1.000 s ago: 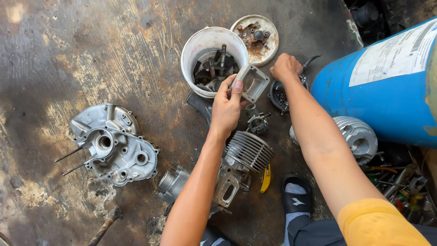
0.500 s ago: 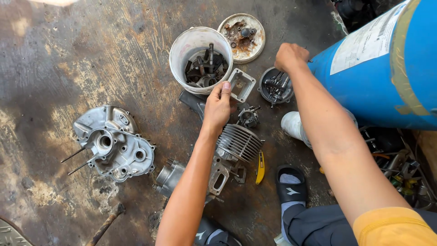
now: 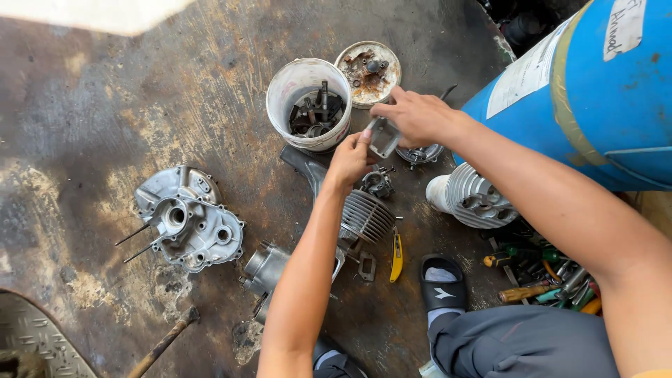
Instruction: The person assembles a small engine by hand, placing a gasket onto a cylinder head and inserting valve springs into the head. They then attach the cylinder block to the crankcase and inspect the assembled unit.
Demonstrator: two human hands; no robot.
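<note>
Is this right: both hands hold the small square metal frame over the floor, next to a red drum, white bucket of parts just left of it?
Not quite: the drum is blue, not red, as the head view shows. The rest holds: the left hand and right hand both grip the small square metal frame, with the white bucket of parts just left of it.

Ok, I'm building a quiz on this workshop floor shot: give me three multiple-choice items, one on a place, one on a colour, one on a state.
1. Where does the white bucket stand?
A. beside the rusty round lid
B. on the blue drum
C. on the crankcase cover

2. What colour is the utility knife?
A. red
B. yellow
C. green

3. How is the small rectangular metal frame held?
A. lying on the floor
B. by both hands
C. inside the bucket

Answers: 1 A, the lid lies just right of it. 2 B, it is yellow. 3 B, left hand and right hand both grip it.
</note>
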